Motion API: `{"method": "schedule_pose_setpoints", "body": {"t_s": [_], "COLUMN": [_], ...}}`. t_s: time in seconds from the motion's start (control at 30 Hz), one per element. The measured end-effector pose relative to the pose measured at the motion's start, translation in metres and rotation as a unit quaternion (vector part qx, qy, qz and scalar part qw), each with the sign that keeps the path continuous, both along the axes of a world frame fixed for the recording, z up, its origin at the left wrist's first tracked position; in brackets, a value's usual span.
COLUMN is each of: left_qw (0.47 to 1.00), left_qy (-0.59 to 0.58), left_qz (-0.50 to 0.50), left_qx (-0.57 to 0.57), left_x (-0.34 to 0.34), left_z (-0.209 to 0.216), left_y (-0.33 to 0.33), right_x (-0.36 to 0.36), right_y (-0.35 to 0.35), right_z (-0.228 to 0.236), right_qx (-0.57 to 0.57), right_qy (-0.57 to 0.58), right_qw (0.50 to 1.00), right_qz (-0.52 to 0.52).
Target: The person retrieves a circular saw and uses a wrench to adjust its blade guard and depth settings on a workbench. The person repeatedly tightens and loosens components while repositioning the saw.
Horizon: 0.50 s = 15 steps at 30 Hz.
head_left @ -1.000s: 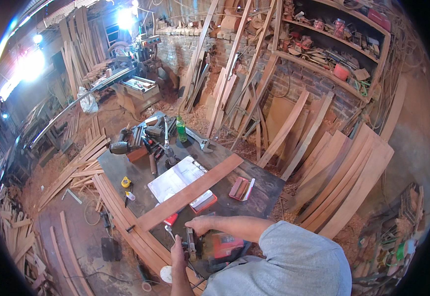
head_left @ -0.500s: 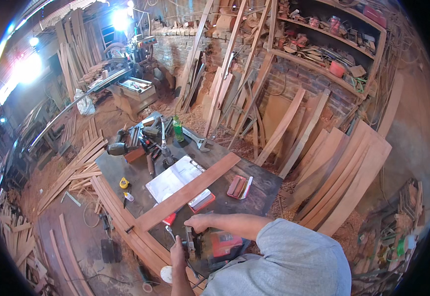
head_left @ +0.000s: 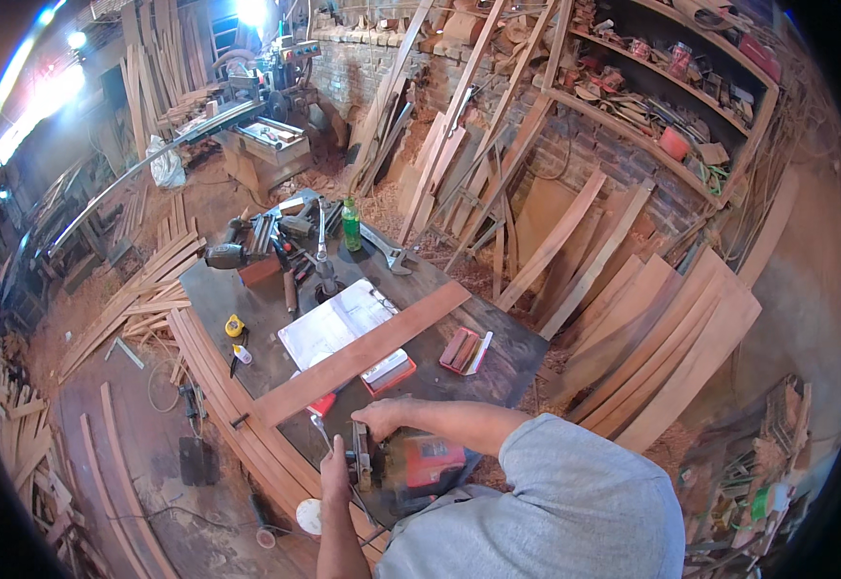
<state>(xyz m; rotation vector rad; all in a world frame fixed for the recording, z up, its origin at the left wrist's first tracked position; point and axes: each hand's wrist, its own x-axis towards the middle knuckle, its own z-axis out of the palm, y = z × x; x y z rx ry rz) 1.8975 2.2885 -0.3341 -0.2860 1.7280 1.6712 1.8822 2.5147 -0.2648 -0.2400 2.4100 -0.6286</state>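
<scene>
My left hand (head_left: 336,473) is closed round a silver wrench (head_left: 320,432), whose head points up past the thumb. Just to its right, my right hand (head_left: 380,419) has its fingers curled at the upper end of a narrow metal piece (head_left: 364,461) near the table's front edge. What exactly those fingers grip is too small to make out. A reddish wooden board (head_left: 363,353) lies slantwise across the dark table (head_left: 498,357) beyond both hands. Beside the right forearm is a red box-like thing (head_left: 430,461), partly covered by my body.
An open notebook (head_left: 334,323), a green bottle (head_left: 351,227), a large adjustable wrench (head_left: 387,253) and a yellow tape measure (head_left: 235,325) lie or stand on the table. Long curved planks (head_left: 213,386) run along its left edge. Boards (head_left: 672,338) lean at the right.
The view has shifted slightly, so the table sits a little further left. Both hands keep nearly the same grip and place beside the metal piece.
</scene>
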Motion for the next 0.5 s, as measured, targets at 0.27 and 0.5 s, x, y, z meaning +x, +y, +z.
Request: {"method": "schedule_pose_setpoints", "body": {"t_s": [0.27, 0.5], "left_qw": [0.999, 0.998], "left_qy": [0.031, -0.046], "left_qz": [-0.026, -0.019], "left_qx": [-0.006, 0.023], "left_x": [-0.001, -0.002], "left_z": [-0.006, -0.002], "left_y": [0.001, -0.003], "right_x": [-0.002, -0.003], "right_y": [-0.002, 0.001], "right_z": [-0.01, -0.013], "right_qx": [0.004, -0.002], "right_qy": [-0.007, 0.021], "right_qw": [1.0, 1.0], "right_qz": [-0.006, 0.006]}}
